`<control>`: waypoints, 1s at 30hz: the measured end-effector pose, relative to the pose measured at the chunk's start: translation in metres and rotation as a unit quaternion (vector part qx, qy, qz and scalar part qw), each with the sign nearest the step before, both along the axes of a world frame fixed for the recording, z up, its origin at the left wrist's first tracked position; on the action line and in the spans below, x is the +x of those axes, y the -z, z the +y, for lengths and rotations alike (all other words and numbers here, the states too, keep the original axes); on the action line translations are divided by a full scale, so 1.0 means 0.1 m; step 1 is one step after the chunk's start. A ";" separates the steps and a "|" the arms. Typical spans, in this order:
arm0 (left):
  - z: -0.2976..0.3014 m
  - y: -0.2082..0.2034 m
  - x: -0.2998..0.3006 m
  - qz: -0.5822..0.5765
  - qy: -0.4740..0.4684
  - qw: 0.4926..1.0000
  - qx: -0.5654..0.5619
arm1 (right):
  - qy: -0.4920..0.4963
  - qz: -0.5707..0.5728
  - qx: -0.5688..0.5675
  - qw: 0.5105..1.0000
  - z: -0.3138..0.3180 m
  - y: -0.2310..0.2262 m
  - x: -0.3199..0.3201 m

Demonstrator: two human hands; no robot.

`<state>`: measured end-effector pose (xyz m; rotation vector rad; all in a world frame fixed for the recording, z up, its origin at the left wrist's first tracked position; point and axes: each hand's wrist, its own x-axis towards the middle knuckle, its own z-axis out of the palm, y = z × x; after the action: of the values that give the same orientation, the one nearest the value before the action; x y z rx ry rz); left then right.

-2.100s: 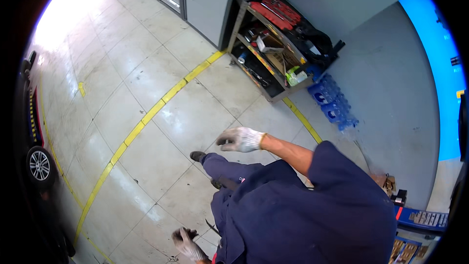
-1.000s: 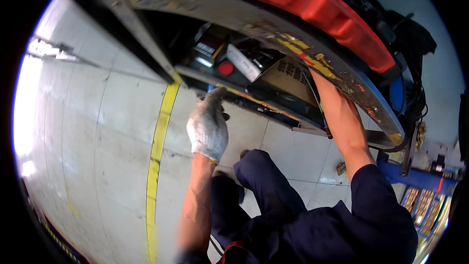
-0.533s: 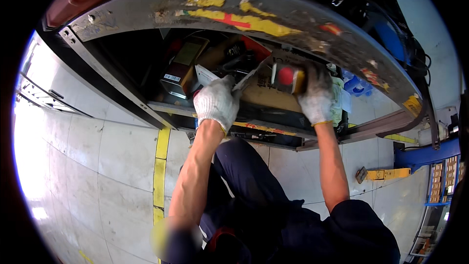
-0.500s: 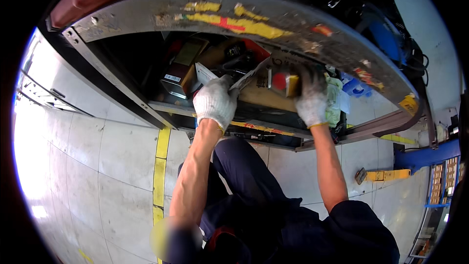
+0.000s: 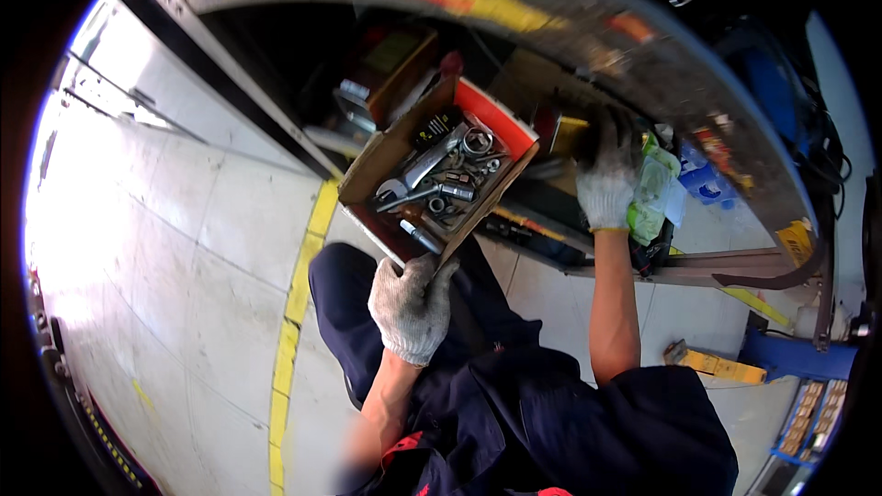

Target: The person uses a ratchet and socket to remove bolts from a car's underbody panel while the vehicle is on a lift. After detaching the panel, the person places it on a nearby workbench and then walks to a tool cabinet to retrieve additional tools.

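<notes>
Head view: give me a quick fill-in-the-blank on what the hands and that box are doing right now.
1. The left hand grips the near end of a cardboard ____ of metal tools.
2. The right hand reaches into the ____ under the cart's top.
3. Both hands wear knit ____.
4. A ____ line runs along the floor.

Missing words: box; shelf; gloves; yellow

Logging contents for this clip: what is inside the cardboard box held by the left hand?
The cardboard box holds loose metal sockets, a wrench and rings. The left hand grips its near end; whatever lies beneath the top tools is covered.
</notes>
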<state>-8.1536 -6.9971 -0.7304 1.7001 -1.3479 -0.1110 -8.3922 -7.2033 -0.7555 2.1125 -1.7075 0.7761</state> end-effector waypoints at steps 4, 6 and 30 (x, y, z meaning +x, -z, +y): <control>0.18 0.26 -0.03 0.070 -0.025 0.997 0.021 | -0.077 -0.015 -0.053 0.996 -0.03 -0.11 0.07; 0.22 0.31 -0.05 0.077 -0.029 0.996 0.033 | -0.075 -0.045 0.010 0.996 -0.02 -0.05 0.05; 0.30 0.41 0.09 0.076 -0.054 0.992 0.081 | -0.190 -0.101 0.122 0.969 0.02 -0.99 0.57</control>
<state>-8.1451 -6.9674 -0.7718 1.8558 -1.1587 -0.2887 -8.3356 -7.2017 -0.6561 2.6620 -1.5799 0.9554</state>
